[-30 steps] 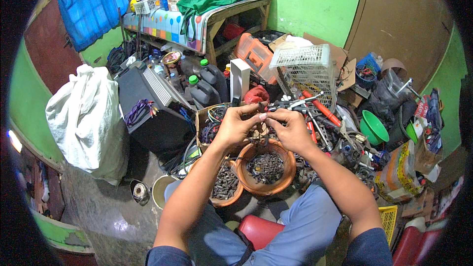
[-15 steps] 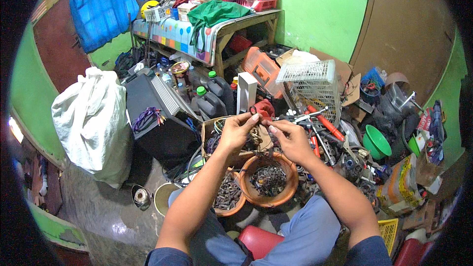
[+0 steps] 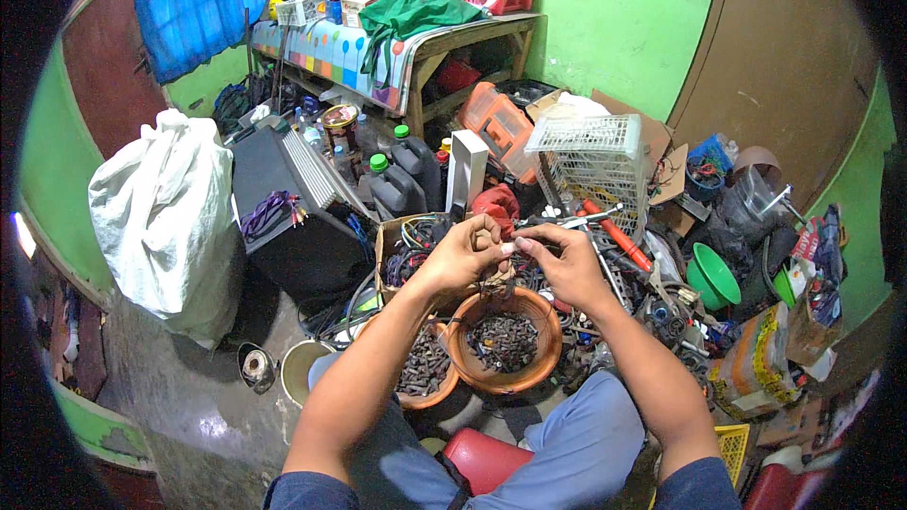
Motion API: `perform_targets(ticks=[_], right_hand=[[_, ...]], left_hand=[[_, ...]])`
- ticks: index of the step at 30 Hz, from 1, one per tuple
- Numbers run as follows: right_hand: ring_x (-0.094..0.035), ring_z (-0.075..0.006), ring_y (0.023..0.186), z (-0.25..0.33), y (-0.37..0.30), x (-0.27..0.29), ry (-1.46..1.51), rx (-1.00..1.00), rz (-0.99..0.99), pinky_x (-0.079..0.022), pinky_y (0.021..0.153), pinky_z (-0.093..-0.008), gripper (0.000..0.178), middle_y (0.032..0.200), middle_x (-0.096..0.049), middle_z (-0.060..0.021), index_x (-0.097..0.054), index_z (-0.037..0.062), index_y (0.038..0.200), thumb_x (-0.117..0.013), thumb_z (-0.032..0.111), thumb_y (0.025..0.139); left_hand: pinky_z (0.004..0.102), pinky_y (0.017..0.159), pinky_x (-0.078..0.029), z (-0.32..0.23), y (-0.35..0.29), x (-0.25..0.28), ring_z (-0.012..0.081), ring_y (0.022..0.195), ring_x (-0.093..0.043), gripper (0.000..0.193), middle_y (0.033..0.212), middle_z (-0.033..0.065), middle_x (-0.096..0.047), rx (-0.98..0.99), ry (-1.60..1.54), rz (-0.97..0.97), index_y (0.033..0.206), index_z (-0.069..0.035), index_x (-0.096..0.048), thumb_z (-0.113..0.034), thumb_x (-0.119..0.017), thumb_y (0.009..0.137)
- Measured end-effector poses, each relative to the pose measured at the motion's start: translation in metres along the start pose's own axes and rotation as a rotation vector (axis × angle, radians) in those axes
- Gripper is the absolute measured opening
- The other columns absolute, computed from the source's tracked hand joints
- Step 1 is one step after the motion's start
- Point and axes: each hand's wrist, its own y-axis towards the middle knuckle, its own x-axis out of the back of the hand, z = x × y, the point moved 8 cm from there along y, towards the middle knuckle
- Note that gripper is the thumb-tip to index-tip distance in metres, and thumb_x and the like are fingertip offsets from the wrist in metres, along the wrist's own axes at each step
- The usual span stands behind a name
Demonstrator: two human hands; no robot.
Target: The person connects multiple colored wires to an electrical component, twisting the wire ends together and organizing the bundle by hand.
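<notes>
Change vs half a second ago: left hand (image 3: 468,255) and right hand (image 3: 565,266) have closed up, tips now meeting; the dark loop that stuck up over the left fingertips no longer shows. Reads to me as fine fingertip work, both hands on one small piece

Fingers: thumbs and forefingers bunched at one spot. Contact hidden, can't tell if either pair is clamped on anything. Any piece would be right there, above the far rim of the nearer orange-brown bowl (image 3: 551,351)

That bowl: round, thick smooth lip, looks like clay. Small dark parts (image 3: 501,342) heaped inside, stubby, matt, gritty; dark wiry tangle (image 3: 497,302) at the far rim. Second bowl (image 3: 423,403) tucked against its left edge, same sort of parts, half behind the left forearm

Just beyond: cardboard box (image 3: 382,246), soft worn edges, thin bendy cables inside. Well off left, white sack (image 3: 162,227), creased, woven-looking. Further back, black jerrycans (image 3: 397,194), moulded plastic, green caps. Farthest, wooden table, patterned cloth (image 3: 326,61) hanging over its front edge, limp green fabric (image 3: 416,14) near the right corner
</notes>
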Motion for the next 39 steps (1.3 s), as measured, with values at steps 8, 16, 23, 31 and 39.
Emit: perform_targets(ticks=[8,16,23,31,39], right_hand=[[-0.067,-0.0148,0.074,0.005,0.0,0.023,0.01,-0.011,-0.249,-0.052,0.07,-0.0316,0.013,0.082,-0.073,-0.0123,-0.073,-0.0006,0.095,-0.069,0.01,0.089],[-0.066,-0.0258,0.085,0.034,-0.002,0.008,-0.322,0.302,-0.056,-0.053,0.078,-0.0355,0.026,0.095,-0.068,-0.0129,-0.072,0.0021,0.107,-0.069,0.002,0.082],[-0.06,-0.0295,0.091,0.039,-0.005,-0.022,-0.726,0.556,0.03,-0.052,0.08,-0.0397,0.038,0.098,-0.065,-0.0129,-0.067,0.0003,0.116,-0.068,-0.002,0.078],[-0.061,-0.0321,0.085,0.021,-0.004,-0.032,-0.756,0.372,0.125,-0.053,0.074,-0.0417,0.037,0.088,-0.064,-0.015,-0.061,-0.0016,0.122,-0.064,0.009,0.086],[-0.068,-0.0267,0.074,0.002,0.0,-0.029,-0.35,0.231,0.083,-0.054,0.07,-0.0398,0.031,0.087,-0.069,-0.015,-0.064,0.0028,0.122,-0.061,0.009,0.092]], left_hand=[[0.0259,0.069,-0.049,-0.011,-0.004,-0.014,0.0088,0.076,-0.058,0.02,0.079,-0.0006,-0.059,0.057,-0.098,0.033,0.111,-0.004,-0.056,-0.017,-0.062,0.098],[0.0273,0.074,-0.048,-0.027,-0.01,0.007,0.0088,0.079,-0.058,0.014,0.079,0.0021,-0.064,-0.047,0.263,-0.19,0.093,0.001,-0.064,-0.012,-0.063,0.096],[0.0284,0.069,-0.047,-0.029,-0.013,0.015,0.0107,0.073,-0.059,0.009,0.077,0.0047,-0.065,-0.094,0.402,-0.293,0.093,0.003,-0.065,-0.006,-0.064,0.093],[0.0344,0.064,-0.049,-0.048,-0.015,0.004,0.0183,0.066,-0.063,0.01,0.075,0.0135,-0.068,-0.277,0.696,-0.349,0.092,0.0,-0.066,-0.009,-0.069,0.088],[0.0349,0.071,-0.049,-0.049,-0.017,0.0,0.0178,0.073,-0.062,0.015,0.083,0.0149,-0.068,-0.198,0.606,-0.179,0.099,0.001,-0.063,-0.01,-0.067,0.09]])
